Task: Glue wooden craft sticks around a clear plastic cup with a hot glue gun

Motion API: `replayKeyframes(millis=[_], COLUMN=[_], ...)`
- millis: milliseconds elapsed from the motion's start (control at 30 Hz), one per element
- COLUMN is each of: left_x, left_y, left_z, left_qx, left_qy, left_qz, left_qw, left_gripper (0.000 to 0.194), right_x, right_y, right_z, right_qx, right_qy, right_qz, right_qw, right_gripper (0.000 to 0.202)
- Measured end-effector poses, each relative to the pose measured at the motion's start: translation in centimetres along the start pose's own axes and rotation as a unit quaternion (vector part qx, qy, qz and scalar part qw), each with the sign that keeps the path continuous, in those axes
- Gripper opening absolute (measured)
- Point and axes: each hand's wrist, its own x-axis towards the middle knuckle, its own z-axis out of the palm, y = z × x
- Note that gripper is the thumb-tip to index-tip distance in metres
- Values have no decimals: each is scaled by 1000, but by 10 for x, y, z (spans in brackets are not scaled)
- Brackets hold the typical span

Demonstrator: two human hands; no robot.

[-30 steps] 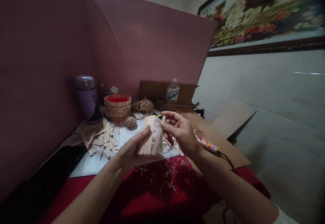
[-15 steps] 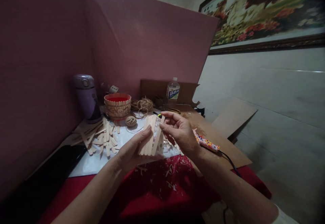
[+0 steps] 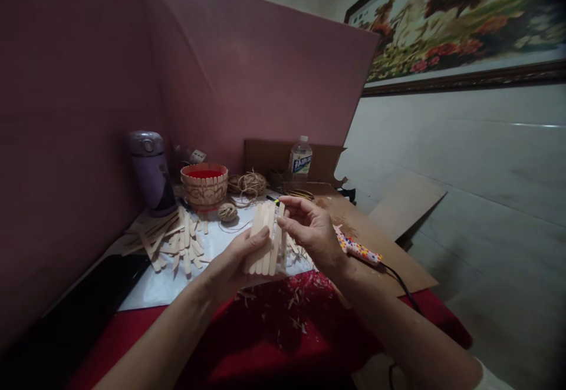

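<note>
The left hand (image 3: 234,260) is holding a row of flat, pale wooden sticks with rounded ends (image 3: 262,248) above the near edge of a white plastic sheet (image 3: 145,293), which is covering part of the red-cloth-covered table (image 3: 260,334). The left thumb is pressing on the front of the row; the other left fingers are lying largely out of sight behind it, so their exact position cannot be told. The right hand (image 3: 312,228) is pinching the upper end of a single flat wooden stick (image 3: 276,243) between thumb and index finger, at the right side of the row; its upper end is leaning slightly right. A loose pile of pale wooden sticks (image 3: 189,240) is lying toward the left edge of the table. Behind the pile, a purple lidded bottle (image 3: 150,172) is standing at the far-left corner. A round, stick-walled basket with a red interior (image 3: 206,191) is standing toward the far edge, with a small ball of brown twine (image 3: 227,212) lying just in front and to its right. A floral-patterned handheld tool with a black cord (image 3: 360,250) is lying toward the right edge, on a brown cardboard sheet (image 3: 393,263).
</note>
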Motion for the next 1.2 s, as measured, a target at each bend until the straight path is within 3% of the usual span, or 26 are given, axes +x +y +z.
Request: replayKeyframes(millis=[267,533,1033,1200], left_x=[3,4,3,3], left_y=[-2,-4,-4,-5], left_z=[7,6,11,13], left_qx=[31,44,62,67], left_qy=[-32,-36,-36,-6], left_qz=[63,64,60,76], left_qw=[997,996,996,995], left_gripper=[49,44,55,56], right_x=[-4,-7,-8,-9], right_y=[9,11,16,15], right_z=[-1,3,14,16], right_qx=[-29,-71,-61,-107], right_qy=[31,81,121,127], right_qz=[-32,-35,-37,-45], right_qw=[999,994,990,985], right_gripper=[29,23,22,24])
